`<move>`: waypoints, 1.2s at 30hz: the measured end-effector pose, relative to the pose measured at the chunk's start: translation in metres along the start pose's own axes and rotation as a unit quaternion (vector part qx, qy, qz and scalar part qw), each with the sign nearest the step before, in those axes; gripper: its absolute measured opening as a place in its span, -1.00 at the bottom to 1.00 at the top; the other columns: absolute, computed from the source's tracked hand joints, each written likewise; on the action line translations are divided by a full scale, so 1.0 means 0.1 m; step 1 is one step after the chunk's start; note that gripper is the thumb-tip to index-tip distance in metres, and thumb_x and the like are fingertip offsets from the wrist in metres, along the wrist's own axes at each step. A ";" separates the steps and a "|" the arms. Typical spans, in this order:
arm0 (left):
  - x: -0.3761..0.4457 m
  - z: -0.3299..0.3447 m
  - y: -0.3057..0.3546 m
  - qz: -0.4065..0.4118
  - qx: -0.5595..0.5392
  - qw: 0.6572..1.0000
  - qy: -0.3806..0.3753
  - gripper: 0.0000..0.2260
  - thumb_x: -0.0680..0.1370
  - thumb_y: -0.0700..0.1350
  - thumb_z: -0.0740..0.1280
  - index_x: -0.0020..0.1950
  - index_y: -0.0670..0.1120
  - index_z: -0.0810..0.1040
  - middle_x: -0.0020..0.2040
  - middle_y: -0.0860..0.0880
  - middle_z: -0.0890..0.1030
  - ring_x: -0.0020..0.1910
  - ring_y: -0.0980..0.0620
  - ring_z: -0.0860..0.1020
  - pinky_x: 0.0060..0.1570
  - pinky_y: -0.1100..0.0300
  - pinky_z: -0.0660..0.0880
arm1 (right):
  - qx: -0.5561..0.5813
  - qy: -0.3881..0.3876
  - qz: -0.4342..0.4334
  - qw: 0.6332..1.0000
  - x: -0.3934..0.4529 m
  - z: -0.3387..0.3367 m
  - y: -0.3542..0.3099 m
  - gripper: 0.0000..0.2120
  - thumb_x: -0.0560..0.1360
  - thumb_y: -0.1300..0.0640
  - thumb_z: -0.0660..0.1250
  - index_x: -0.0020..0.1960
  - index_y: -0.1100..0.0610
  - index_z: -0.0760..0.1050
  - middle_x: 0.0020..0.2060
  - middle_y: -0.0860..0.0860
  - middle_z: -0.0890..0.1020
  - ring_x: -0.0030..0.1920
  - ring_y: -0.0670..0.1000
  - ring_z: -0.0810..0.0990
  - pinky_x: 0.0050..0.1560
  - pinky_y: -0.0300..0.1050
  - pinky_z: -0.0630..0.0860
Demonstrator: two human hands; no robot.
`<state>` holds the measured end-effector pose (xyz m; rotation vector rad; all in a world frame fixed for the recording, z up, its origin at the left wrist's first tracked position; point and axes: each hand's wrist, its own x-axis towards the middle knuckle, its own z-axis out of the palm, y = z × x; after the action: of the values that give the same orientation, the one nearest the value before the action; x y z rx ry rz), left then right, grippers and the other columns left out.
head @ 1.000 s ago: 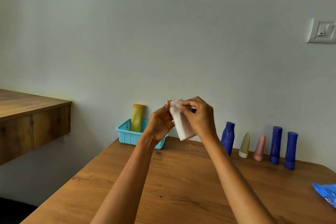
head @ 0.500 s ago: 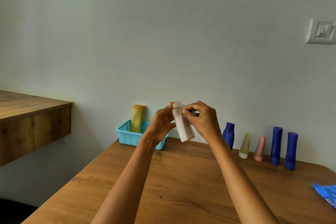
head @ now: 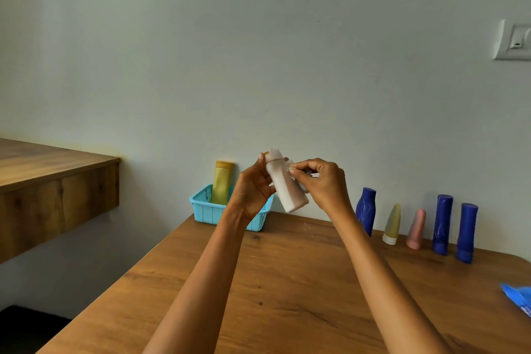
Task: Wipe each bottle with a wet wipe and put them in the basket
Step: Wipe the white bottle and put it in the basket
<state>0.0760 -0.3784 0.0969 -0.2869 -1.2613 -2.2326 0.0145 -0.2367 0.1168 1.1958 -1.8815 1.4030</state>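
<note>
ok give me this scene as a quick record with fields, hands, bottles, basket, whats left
left hand: left hand grips the white bottle, held tilted above the table
right hand: right hand pinches a wet wipe against the bottle's side
basket: turquoise basket near the wall, yellow bottle standing in it
waiting on table: curved blue bottle, yellowish tube, pink tube, two blue bottles, all upright in a row
other: blue packet at the table's right edge
</note>
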 end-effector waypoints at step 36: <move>0.04 -0.07 0.01 0.012 -0.016 1.000 0.019 -0.74 0.57 -0.01 0.21 0.09 -0.16 0.55 -0.06 -0.14 0.69 -0.09 -0.06 0.67 -0.13 0.11 0.61 | -0.007 -0.021 -0.027 0.999 -0.02 0.03 0.00 -0.84 0.43 0.16 0.43 -0.01 0.19 0.64 -0.06 0.03 0.67 -0.15 -0.18 0.55 -0.21 -0.50 0.44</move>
<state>0.0743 -0.3862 0.0956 -0.2691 -1.1981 -2.2289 0.0162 -0.2388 0.1144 1.2680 -1.8708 1.3438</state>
